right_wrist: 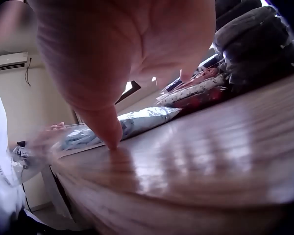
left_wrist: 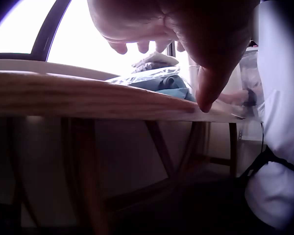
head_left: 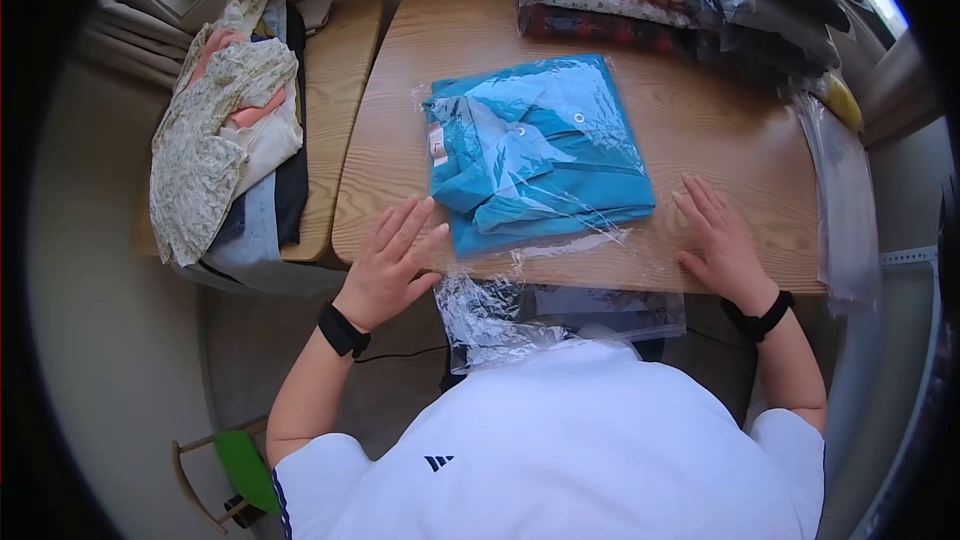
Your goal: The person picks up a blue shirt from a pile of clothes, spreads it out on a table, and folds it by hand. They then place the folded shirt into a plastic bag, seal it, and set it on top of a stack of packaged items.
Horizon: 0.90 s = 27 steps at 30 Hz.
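Observation:
A folded teal collared shirt (head_left: pixel 545 145) lies on the wooden table inside a clear plastic bag (head_left: pixel 610 240). The bag's loose, crinkled end drapes over the front edge toward the person's lap. My left hand (head_left: pixel 390 260) is beside the shirt's lower left corner, fingers extended and thumb apart, holding nothing. To the right of the bag, my right hand (head_left: pixel 725 245) is spread low over the table, also holding nothing. In the right wrist view, the thumb (right_wrist: pixel 108 129) points down at the tabletop beside the bagged shirt (right_wrist: pixel 147 117).
Unbagged clothes (head_left: pixel 225 130) are heaped on a side table at left. Bagged folded clothes (head_left: pixel 605 0) are stacked at the back right, next to dark bagged garments (head_left: pixel 770 10). Flat clear bags (head_left: pixel 845 200) hang over the table's right edge. A green chair (head_left: pixel 245 465) stands lower left.

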Motion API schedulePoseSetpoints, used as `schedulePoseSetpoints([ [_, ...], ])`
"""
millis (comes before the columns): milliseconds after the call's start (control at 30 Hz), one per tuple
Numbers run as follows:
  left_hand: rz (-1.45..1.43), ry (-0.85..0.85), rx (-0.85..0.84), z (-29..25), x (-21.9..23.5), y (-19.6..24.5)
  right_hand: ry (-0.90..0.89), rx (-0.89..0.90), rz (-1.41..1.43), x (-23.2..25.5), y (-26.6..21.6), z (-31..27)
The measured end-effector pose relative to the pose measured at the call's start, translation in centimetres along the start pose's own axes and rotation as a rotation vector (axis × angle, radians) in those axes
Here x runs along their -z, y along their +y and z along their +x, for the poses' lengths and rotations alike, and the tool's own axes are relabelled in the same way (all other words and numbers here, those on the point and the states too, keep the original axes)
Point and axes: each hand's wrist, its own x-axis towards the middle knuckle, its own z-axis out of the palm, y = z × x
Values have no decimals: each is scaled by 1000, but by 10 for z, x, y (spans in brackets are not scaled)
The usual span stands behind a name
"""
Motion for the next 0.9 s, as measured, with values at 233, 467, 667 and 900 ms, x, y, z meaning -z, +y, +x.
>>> schedulePoseSetpoints([
  [233,26,-107,-249,-9,-29,10,-187,390,-204,-5,-4,13],
  [467,-435,-90,23,-15,-29,9,-288,147,340,-14,13,12],
  [667,-943,53,417,-8,-33,15,-215,-133,808,-8,9,20],
  [900,-971,417,826,19,-48,28,29,-416,925,-27,-17,32],
])
